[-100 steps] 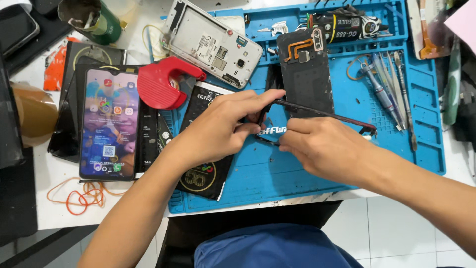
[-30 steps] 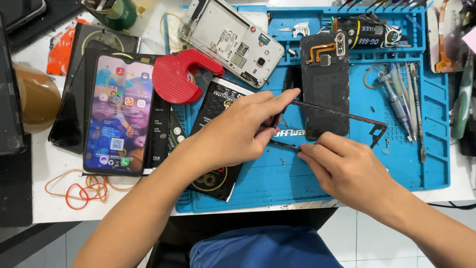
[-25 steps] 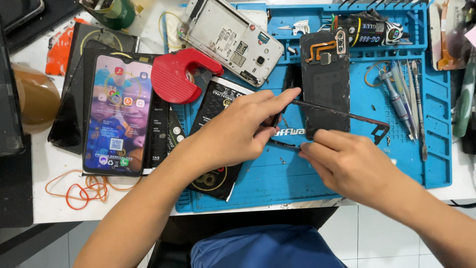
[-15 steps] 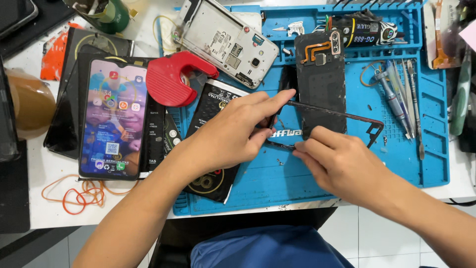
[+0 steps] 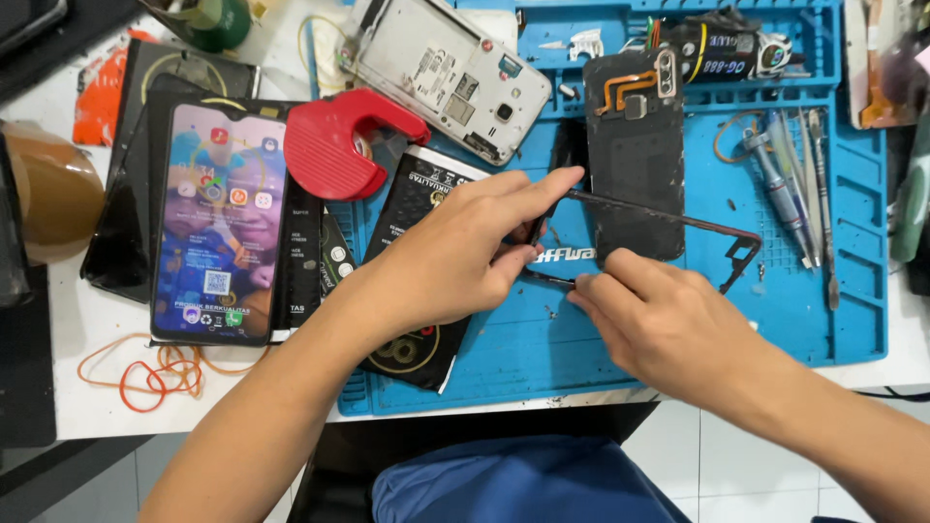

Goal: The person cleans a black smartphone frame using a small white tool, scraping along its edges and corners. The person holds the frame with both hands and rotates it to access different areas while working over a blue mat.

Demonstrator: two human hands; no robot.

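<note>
A thin black phone frame [image 5: 678, 218] is held tilted above the blue work mat [image 5: 823, 320]. My left hand [image 5: 455, 257] pinches its left end, index finger stretched along the top edge. My right hand [image 5: 668, 324] grips the lower left edge of the frame between thumb and fingertips. Under the frame lies a dark phone back panel [image 5: 635, 165] with an orange flex cable at its top.
A lit smartphone [image 5: 218, 223] lies left on dark boxes. A red tape dispenser [image 5: 339, 145], an opened silver phone body [image 5: 450, 73] and a black package [image 5: 417, 203] sit nearby. Tweezers and screwdrivers [image 5: 794, 208] lie right; rubber bands [image 5: 155, 368] at the front left.
Both hands stay on the frame with almost no shift; my right hand's fingers have crept slightly along its lower edge. The view itself has drifted a little.
</note>
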